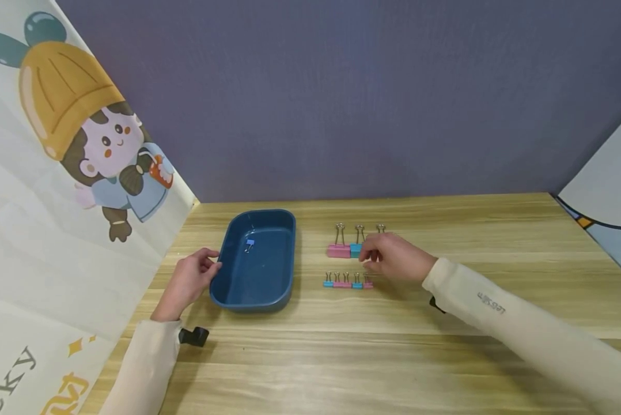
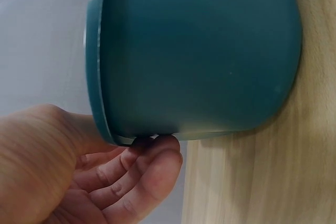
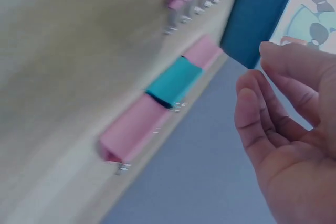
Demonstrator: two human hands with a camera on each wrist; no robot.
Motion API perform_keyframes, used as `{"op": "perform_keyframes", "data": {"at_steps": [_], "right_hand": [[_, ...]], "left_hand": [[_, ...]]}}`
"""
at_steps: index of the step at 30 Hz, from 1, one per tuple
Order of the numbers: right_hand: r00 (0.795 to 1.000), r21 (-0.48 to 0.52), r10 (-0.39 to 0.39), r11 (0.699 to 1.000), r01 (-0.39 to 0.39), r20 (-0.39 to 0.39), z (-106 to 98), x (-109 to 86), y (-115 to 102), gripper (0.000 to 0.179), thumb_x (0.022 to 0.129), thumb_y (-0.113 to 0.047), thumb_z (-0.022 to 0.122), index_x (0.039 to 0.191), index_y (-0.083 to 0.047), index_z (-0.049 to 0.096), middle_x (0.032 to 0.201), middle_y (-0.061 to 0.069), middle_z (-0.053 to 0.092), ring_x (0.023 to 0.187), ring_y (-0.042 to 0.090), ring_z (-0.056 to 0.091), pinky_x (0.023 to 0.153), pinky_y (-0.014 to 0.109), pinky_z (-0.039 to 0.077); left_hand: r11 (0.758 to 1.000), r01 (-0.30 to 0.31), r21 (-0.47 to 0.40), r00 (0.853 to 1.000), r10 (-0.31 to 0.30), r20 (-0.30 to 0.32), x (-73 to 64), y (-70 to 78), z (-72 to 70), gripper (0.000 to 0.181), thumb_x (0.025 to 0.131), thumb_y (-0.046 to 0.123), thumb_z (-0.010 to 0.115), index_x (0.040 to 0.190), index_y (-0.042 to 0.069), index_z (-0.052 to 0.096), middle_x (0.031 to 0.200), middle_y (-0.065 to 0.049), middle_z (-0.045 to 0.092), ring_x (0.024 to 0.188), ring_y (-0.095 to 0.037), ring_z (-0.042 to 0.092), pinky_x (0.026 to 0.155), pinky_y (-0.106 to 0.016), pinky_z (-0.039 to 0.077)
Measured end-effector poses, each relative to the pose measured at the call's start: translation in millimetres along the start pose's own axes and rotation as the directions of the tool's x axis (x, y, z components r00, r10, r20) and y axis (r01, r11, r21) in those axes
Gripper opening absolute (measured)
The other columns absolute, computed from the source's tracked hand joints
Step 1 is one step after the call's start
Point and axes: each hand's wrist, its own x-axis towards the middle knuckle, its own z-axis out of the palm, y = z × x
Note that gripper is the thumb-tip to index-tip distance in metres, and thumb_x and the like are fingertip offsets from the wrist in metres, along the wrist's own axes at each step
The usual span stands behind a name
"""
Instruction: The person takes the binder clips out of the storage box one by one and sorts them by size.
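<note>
My left hand (image 1: 188, 282) holds the left rim of a dark blue plastic bin (image 1: 264, 271); the left wrist view has its fingers (image 2: 157, 174) against the wall. A small blue binder clip (image 1: 250, 242) lies inside the bin. Over the right end of a row of three large binder clips hovers my right hand (image 1: 398, 256), fingers loosely bent and nothing visible between them. That row reads pink (image 3: 134, 129), teal (image 3: 176, 82), pink (image 3: 203, 51) in the right wrist view; my hand partly hides it in the head view. Several small pink and teal binder clips (image 1: 345, 285) form a nearer row.
The wooden table (image 1: 310, 369) meets a grey-blue panel (image 1: 352, 115) at the back. A white sheet printed with a cartoon figure (image 1: 118, 144) stands along the left side. Another printed sheet (image 1: 616, 173) is at the right edge.
</note>
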Motion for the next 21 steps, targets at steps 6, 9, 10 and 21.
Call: {"op": "perform_keyframes", "data": {"at_steps": [6,9,10,21], "right_hand": [[0.996,-0.033,-0.069,0.997,0.068,-0.052,-4,27.3,-11,0.013,0.081,-0.002,0.072,0.086,-0.014,0.069,0.081,-0.008,0.061,0.070,0.005,0.056,0.063,0.024,0.049],[0.995,-0.057,-0.090,0.995,0.087,-0.052,-5,39.7,-19,0.009,0.083,-0.008,0.072,0.087,-0.015,0.069,0.083,-0.008,0.061,0.071,0.005,0.056,0.064,0.026,0.049],[0.994,-0.057,-0.097,0.994,0.094,-0.048,-5,43.6,-22,0.006,0.084,-0.011,0.072,0.087,-0.015,0.069,0.083,-0.007,0.061,0.072,0.005,0.056,0.065,0.026,0.049],[0.988,-0.016,-0.145,0.989,0.145,-0.050,7,92.0,-46,0.007,0.086,-0.007,0.068,0.090,-0.013,0.068,0.087,-0.005,0.062,0.078,0.008,0.058,0.071,0.024,0.048]], "left_hand": [[1.000,0.022,0.004,1.000,-0.022,0.004,-0.4,-1.4,0.4,0.024,0.093,0.008,0.060,0.112,-0.005,0.060,0.078,-0.009,0.062,0.063,-0.018,0.056,0.054,-0.028,0.047],[1.000,0.018,0.001,1.000,-0.018,0.004,-0.3,-0.7,0.2,0.024,0.093,0.008,0.060,0.112,-0.005,0.060,0.077,-0.009,0.061,0.063,-0.017,0.056,0.055,-0.029,0.048],[1.000,0.014,-0.002,1.000,-0.014,0.004,-0.2,-0.3,0.1,0.024,0.093,0.008,0.060,0.112,-0.006,0.060,0.077,-0.009,0.061,0.063,-0.017,0.056,0.055,-0.030,0.048],[1.000,0.006,-0.003,1.000,-0.006,-0.005,1.4,1.1,-0.7,0.023,0.092,0.007,0.061,0.111,-0.006,0.060,0.076,-0.008,0.062,0.063,-0.017,0.058,0.057,-0.031,0.049]]}}
